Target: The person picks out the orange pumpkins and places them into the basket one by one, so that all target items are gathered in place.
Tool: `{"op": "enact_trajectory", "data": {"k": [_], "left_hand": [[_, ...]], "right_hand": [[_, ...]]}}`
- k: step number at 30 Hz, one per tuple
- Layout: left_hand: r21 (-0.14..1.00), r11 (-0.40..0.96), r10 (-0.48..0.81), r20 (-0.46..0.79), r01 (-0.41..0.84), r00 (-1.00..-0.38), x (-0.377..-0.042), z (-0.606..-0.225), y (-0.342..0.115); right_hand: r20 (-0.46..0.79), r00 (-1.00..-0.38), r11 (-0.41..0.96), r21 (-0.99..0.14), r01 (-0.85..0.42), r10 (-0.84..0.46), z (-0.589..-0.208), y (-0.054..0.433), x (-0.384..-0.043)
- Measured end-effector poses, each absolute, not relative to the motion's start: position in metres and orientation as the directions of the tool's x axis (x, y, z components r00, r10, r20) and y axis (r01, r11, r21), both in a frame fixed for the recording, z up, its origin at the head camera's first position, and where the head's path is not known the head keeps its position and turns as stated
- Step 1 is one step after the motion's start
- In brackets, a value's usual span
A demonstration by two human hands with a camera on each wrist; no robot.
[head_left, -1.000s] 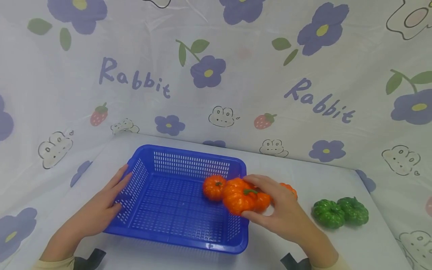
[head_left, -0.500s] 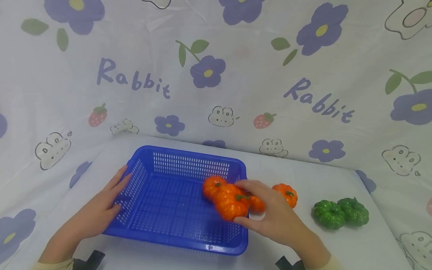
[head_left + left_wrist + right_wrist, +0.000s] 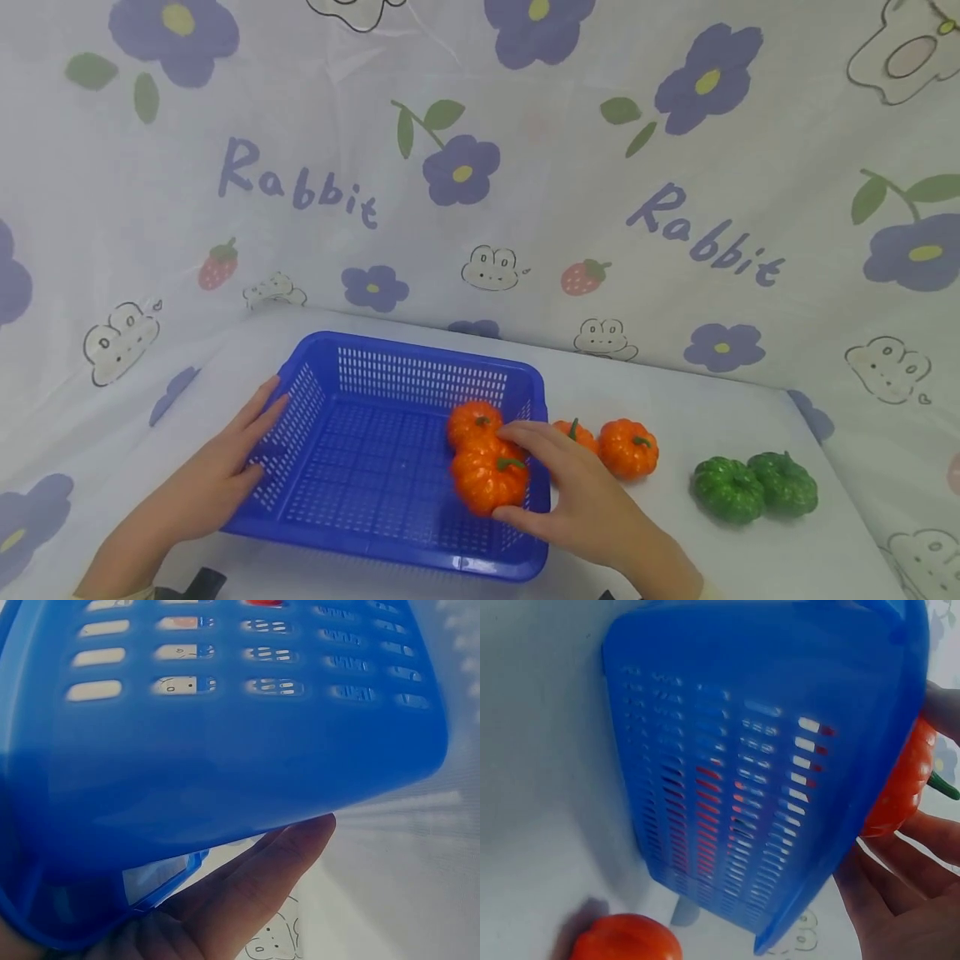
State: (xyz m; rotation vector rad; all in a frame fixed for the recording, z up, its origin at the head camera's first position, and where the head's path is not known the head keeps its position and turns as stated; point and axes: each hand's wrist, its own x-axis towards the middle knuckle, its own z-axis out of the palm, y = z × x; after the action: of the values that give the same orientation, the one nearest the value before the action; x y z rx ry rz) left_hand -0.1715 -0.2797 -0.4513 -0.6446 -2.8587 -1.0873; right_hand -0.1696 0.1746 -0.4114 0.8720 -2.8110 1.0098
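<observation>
A blue plastic basket (image 3: 352,546) with slotted walls sits on the white table. My left hand (image 3: 206,487) rests against its left side, fingers fairly straight; the left wrist view shows fingertips (image 3: 311,829) touching the blue wall. With thumb and fingers, my right hand (image 3: 581,500) grips an orange pumpkin (image 3: 483,479) inside the basket's right end. Beside and behind it lies another orange pumpkin (image 3: 471,421). In the right wrist view the held pumpkin (image 3: 904,784) shows past the basket rim, its green stem outward.
Just right of the basket are two orange pumpkins, one (image 3: 627,450) in full view and one (image 3: 577,433) partly behind my right hand. Farther right, two green pumpkins (image 3: 727,490) touch each other. A printed cloth (image 3: 525,208) hangs behind the table.
My right hand has carried the pumpkin left and down, from over the basket's right rim to inside it. The orange pumpkins outside have come into fuller view. My left hand stays at the basket.
</observation>
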Motion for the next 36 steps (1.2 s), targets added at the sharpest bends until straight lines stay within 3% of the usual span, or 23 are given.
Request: {"op": "enact_trajectory", "data": {"k": [20,36], "left_hand": [[0.638,0.666,0.382,0.152,0.385,-0.912,-0.17,-0.451,-0.28],[0.643,0.661,0.382,0.158,0.388,-0.911,-0.171,-0.453,-0.281]], "right_hand": [[0.206,-0.788,0.627,-0.504,-0.594,-0.581,-0.412,0.162,-0.17],[0.119,-0.777,0.663,-0.451,-0.597,-0.618,-0.414,0.155,-0.172]]}}
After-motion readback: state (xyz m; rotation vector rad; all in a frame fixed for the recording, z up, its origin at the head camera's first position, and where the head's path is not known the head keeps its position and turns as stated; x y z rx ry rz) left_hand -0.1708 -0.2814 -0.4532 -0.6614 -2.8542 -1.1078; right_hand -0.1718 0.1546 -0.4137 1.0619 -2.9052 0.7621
